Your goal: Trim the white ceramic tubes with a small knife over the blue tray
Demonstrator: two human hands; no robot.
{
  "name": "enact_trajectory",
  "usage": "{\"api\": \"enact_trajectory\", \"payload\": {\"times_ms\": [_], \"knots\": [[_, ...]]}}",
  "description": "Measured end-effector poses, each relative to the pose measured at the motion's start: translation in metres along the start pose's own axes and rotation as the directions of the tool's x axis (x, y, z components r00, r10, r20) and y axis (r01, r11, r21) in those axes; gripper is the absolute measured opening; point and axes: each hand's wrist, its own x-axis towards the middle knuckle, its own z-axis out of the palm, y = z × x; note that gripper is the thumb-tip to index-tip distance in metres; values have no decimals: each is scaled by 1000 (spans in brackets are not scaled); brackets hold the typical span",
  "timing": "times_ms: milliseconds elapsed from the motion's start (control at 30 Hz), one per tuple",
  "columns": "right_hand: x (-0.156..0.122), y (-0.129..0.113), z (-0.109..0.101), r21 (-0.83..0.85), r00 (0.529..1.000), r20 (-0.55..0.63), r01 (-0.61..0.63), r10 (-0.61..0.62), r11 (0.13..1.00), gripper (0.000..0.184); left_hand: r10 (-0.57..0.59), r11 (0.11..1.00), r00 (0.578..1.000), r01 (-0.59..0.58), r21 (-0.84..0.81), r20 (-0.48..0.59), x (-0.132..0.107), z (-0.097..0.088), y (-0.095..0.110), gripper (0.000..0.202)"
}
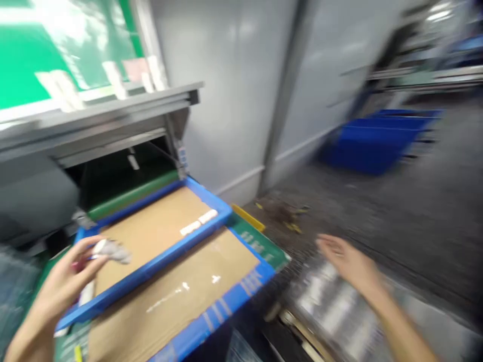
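Observation:
My left hand (71, 274) pinches a small white-and-grey cylinder (112, 250) between thumb and fingers. A bit of something red shows behind those fingers. The hand is above the left side of a blue-rimmed tray (160, 269) with a brown cardboard base. Two white pieces (199, 222) lie along the tray's near right inner edge. On the right, my right hand (337, 254) hovers near clear-wrapped pale items (332, 306). Motion blurs its fingers, so I cannot tell whether they hold anything.
A conveyor outlet with a green roller (134, 195) stands behind the tray. Several white pieces rest on the grey ledge (124, 108) above. Taped cardboard (181, 296) lies in front of the tray. A blue bin (377, 141) stands on the floor beyond the grey wall panels (234, 75).

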Motion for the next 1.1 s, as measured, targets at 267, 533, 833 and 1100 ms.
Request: {"api": "enact_trajectory", "payload": {"times_ms": [267, 533, 833, 1100], "knots": [[-68, -285, 47, 660, 497, 395, 431, -773, 615, 51, 230, 858, 966, -143, -494, 121, 8, 47, 32, 45], [-110, -394, 69, 797, 197, 324, 471, -926, 379, 22, 295, 879, 930, -354, -320, -218, -3, 45, 45, 40], [-112, -397, 102, 826, 190, 281, 452, -941, 338, 35, 325, 936, 907, -348, -44, -270, -5, 30, 37, 34], [-114, -400, 110, 860, 139, 325, 368, -936, 353, 28, 363, 930, 909, -367, 18, -206, -3, 31, 39, 31]]}}
